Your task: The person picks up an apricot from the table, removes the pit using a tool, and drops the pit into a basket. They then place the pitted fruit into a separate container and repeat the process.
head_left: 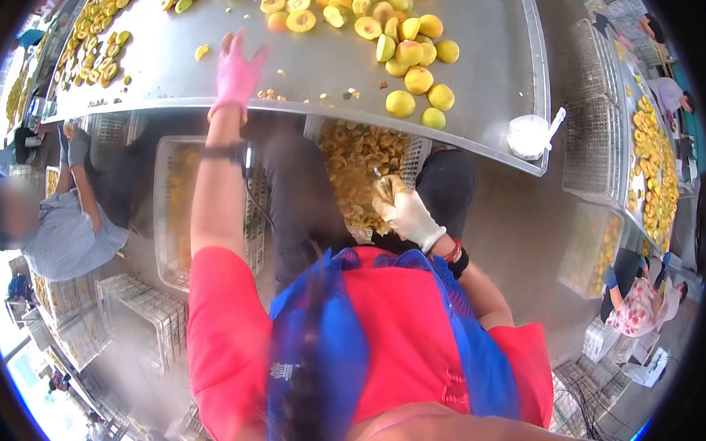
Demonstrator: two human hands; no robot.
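My left hand (239,70), in a pink glove, reaches over the metal table (471,36) with its fingers spread and nothing in them. A small piece of yellow fruit (202,52) lies just to its left. My right hand (407,213), in a white glove, is closed around a small tool with a metal tip (378,173); the rest of the tool is hidden by the fingers. That hand is over a crate of cut fruit pieces (359,162) between my knees. Whole yellow peaches (419,80) and peach halves (301,21) lie on the table beyond my hands.
Many halves (100,56) are spread at the table's left. A white bag (528,136) sits at the right corner. Another crate (164,212) stands left of my legs. A co-worker (73,224) is at the left, and another table with fruit (654,155) stands at the right.
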